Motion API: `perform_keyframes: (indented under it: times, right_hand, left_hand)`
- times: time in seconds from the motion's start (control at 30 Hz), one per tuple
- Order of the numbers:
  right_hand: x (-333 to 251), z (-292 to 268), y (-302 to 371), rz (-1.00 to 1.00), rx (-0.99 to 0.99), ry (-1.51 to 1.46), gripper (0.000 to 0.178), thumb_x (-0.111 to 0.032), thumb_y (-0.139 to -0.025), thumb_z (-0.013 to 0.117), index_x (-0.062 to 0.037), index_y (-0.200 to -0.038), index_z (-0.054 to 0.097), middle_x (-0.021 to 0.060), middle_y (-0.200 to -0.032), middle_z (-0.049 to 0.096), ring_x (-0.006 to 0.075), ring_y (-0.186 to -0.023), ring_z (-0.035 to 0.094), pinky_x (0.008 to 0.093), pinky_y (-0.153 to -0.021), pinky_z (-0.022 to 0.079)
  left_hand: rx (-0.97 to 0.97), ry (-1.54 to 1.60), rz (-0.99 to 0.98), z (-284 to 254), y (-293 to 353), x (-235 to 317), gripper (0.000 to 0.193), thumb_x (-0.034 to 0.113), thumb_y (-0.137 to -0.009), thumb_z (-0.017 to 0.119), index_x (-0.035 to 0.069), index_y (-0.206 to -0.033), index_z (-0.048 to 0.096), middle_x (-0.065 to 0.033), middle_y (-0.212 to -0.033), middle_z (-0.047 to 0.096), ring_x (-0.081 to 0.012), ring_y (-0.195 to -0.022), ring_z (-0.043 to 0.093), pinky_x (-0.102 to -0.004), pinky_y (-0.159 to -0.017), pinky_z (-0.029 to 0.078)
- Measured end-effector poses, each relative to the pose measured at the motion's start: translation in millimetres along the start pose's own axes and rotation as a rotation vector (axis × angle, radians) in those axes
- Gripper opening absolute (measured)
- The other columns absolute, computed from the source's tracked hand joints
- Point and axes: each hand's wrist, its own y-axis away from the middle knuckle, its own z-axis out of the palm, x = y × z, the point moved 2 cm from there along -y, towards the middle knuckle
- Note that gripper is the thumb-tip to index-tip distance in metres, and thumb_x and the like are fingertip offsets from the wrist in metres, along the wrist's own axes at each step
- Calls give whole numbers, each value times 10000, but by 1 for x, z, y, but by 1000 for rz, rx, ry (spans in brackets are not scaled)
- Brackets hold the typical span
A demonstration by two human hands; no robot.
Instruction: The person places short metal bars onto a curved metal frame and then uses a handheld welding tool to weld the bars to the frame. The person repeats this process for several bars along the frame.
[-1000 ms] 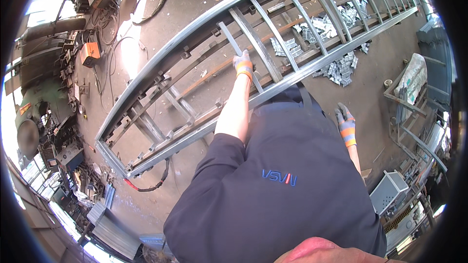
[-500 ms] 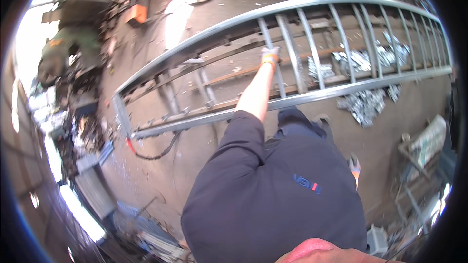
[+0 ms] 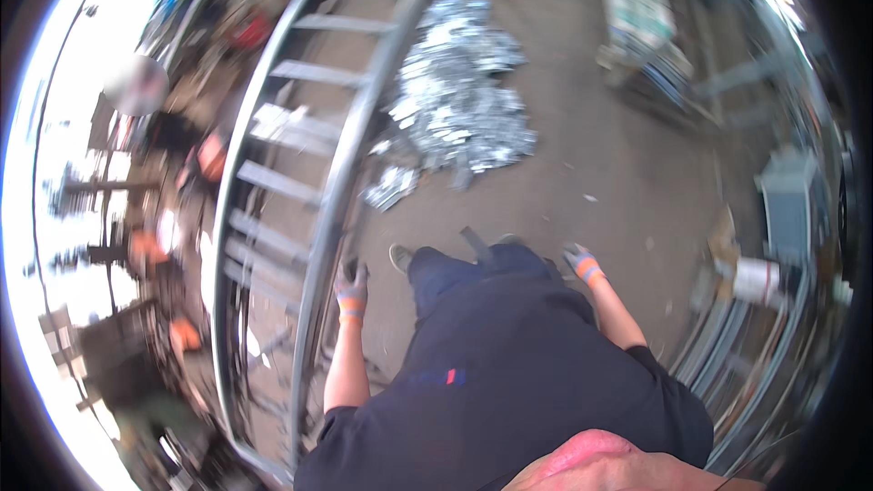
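My left hand (image 3: 352, 287), in a grey work glove with an orange cuff, is beside the near rail of a long metal frame (image 3: 344, 159) with ladder-like crossbars. Its thumb and fingers are apart, and no object shows in them; contact with the rail is not plain to see. My right hand (image 3: 582, 262), gloved the same way, hangs at my right side over the floor. Its fingers look loosely parted with nothing in them, though blur softens the detail. The frame runs lengthwise on my left.
Ahead lies a pile of shiny metal pieces (image 3: 464, 82) on the floor. A cart with a pale sack (image 3: 637, 0) stands at far right. Nearer right are a grey bin (image 3: 789, 195), a white roll (image 3: 757, 280) and long metal bars (image 3: 727, 336). Another person (image 3: 136, 86) is at left.
My left hand has let go of the frame's crossbar and come back outside the rail. My view has turned right, so the frame is now on my left; my right hand shows more fully.
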Motion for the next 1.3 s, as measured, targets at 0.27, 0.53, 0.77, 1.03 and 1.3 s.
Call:
perform_keyframes:
  times: [0.27,0.53,0.77,1.03,1.3]
  right_hand:
    - [1,-141,-27,215,105,-149,507,-320,-928,661,-38,-1349,635,182,-1351,669,332,-1257,629,376,-1063,481]
    - [6,-255,-112,268,99,-375,551,-339,-945,653,-58,-1413,578,202,-1385,639,342,-1279,613,387,-1079,471]
    - [63,-397,-242,500,-29,-159,633,-474,-947,631,-97,-1447,544,245,-1474,540,423,-1354,525,444,-1131,436]
    - [152,-668,-508,477,293,380,962,-454,-833,763,-176,-1622,288,204,-1628,341,382,-1498,338,510,-1227,289]
    - [202,-769,-748,62,25,849,1032,-388,-772,799,-195,-1637,271,205,-1624,345,453,-1511,287,595,-1231,211]
  left_hand:
    - [-692,-260,-501,227,-16,1,329,308,-934,740,77,-1160,681,-71,-958,720,-181,-823,710,-370,-658,566]
    - [-801,-361,-659,461,-181,92,409,354,-938,720,116,-1254,616,-64,-938,700,-222,-804,706,-427,-685,541]
    - [-1183,-1304,895,785,-422,226,399,346,-939,638,58,-1216,643,-184,-925,712,-316,-779,699,-467,-687,521]
    - [-1045,-483,514,1196,-469,546,566,420,-897,737,-13,-1254,664,-175,-1151,744,-266,-1059,705,-372,-935,533]
    - [-1134,-231,298,1333,-391,616,443,216,-958,728,-20,-1315,615,-175,-1201,723,-222,-1062,699,-331,-927,541]
